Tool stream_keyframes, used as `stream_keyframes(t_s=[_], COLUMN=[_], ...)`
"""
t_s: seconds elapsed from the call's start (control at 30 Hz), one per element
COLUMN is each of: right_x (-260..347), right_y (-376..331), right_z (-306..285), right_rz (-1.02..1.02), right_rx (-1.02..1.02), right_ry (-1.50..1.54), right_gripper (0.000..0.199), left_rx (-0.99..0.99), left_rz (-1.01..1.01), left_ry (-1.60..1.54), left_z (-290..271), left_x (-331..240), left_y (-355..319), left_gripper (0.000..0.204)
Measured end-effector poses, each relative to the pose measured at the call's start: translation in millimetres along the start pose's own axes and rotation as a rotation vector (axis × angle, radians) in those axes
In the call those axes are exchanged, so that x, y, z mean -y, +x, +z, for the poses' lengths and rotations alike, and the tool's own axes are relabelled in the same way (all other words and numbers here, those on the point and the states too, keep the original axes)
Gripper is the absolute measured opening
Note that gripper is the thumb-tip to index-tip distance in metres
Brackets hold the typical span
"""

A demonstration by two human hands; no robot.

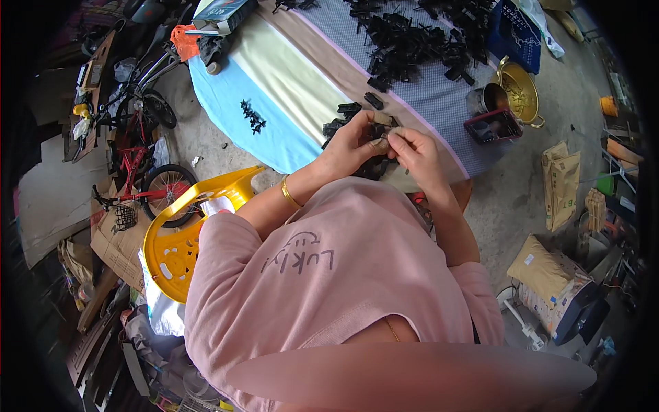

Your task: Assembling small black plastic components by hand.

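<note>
Blue-cream cloth (288, 65), grey floor (511, 178); left hand (355, 143), right hand (417, 152) half-curled near black parts (334, 128), hold unclear

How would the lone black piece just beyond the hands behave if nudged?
The lone black piece would probably slide rather than roll, being oblong and blocky. It's likely light, looking far smaller than the left hand.

Grey flr (504, 202), yellow chair (180, 269) L; dim-edge boards (98, 301) prob wood.
</note>
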State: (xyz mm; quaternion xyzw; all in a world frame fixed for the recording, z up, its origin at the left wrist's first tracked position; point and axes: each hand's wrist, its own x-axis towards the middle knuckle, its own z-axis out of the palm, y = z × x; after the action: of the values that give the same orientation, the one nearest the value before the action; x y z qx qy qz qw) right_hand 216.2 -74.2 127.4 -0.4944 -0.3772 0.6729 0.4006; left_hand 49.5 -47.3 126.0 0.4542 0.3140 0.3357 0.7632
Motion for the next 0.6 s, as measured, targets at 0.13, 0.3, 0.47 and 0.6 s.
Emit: stream_keyframes(t_s=[0.13, 0.3, 0.47, 0.6], right_x=[3.8, -2.9, -14.2, -25.5], right_y=[0.3, 1.6, 8.7, 35.3], right_z=[5.0, 4.9, 10.2, -4.2], right_rz=[-0.076, -0.066, 0.038, 0.024], right_rx=[-0.034, -0.017, 0.011, 0.115], right_ry=[-0.175, -0.197, -0.088, -0.339], right_gripper=[0.015, 0.016, 0.017, 0.022], left_rx=[-0.044, -0.110, -0.116, -0.148], left_rz=[0.031, 0.093, 0.238, 0.177], left_ry=[0.116, 0.150, 0.400, 0.551], left_z=[-2.7, -3.3, -13.0, -29.9], left_x=[2.6, 9.5, 22.8, 39.8], left_y=[0.9, -1.3, -6.3, -2.7], left_gripper=[0.024, 0.021, 0.017, 0.018])
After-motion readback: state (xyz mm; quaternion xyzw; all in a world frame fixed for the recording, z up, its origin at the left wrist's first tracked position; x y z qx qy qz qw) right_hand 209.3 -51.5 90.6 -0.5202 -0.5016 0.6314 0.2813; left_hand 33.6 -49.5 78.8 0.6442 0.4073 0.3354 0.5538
